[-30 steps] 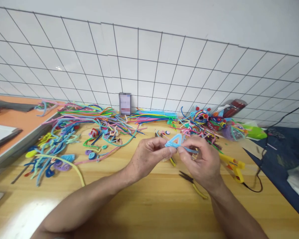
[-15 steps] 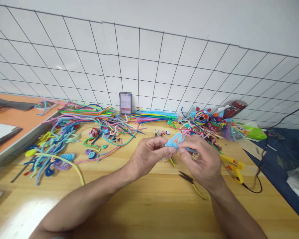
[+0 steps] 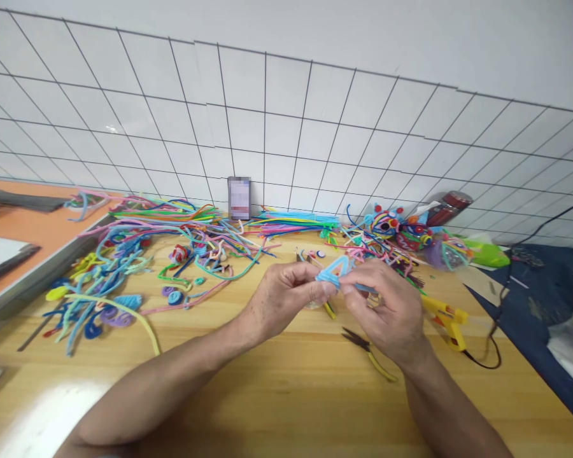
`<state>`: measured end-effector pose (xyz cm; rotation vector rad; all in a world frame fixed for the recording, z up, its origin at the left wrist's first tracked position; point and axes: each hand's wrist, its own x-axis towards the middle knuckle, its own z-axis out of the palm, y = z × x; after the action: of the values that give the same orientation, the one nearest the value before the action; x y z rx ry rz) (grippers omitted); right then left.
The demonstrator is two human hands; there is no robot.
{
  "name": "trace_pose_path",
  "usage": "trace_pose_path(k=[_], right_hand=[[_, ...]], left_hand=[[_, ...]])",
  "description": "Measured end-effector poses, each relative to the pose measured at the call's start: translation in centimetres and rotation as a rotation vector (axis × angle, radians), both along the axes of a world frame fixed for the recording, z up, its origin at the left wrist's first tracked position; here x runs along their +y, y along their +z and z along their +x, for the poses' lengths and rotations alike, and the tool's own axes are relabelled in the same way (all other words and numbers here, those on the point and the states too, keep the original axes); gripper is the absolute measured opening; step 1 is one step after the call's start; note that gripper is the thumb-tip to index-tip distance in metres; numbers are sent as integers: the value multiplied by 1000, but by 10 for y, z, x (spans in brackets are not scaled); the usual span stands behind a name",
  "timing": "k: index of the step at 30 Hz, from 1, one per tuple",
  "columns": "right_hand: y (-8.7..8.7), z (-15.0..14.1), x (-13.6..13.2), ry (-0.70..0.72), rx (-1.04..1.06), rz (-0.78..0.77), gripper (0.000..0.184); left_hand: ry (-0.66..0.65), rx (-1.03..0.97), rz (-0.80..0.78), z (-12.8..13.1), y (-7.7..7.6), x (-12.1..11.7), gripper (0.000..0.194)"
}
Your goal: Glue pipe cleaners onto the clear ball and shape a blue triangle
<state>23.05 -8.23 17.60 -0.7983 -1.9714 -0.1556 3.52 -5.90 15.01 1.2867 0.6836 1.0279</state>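
Between my two hands, above the wooden table, is a light blue pipe cleaner (image 3: 333, 272) bent into a small pointed loop. My left hand (image 3: 291, 296) pinches its left end between thumb and fingers. On the other side, my right hand (image 3: 384, 305) grips the piece with thumb and forefinger, and a length of it runs under the fingers to the right. Yellow-handled pliers (image 3: 370, 353) lie on the table just below my right hand. A second yellow-handled tool (image 3: 330, 310) lies partly hidden behind my hands.
Many coloured pipe cleaners (image 3: 296, 222) lie along the wall, with more tangled pieces (image 3: 105, 280) at left. A phone (image 3: 239, 198) leans on the tiles. At right are a yellow glue gun (image 3: 451, 324) with a black cord, colourful figures (image 3: 384, 222) and a dark red bottle (image 3: 451, 207).
Almost nothing differs. Both hands keep their pinch on the blue pipe cleaner, and the whole view has shifted very slightly.
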Motion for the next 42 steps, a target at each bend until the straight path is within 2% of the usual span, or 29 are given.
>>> trace_pose_path(k=[25, 35, 42], right_hand=[[3, -2, -2, 24, -11, 11, 26], [1, -2, -3, -6, -13, 11, 24], [-2, -3, -2, -40, -3, 52, 28]], left_hand=[[9, 12, 25, 0, 3, -1, 32], [-10, 21, 36, 0, 3, -1, 38], [-45, -38, 53, -4, 12, -3, 42]])
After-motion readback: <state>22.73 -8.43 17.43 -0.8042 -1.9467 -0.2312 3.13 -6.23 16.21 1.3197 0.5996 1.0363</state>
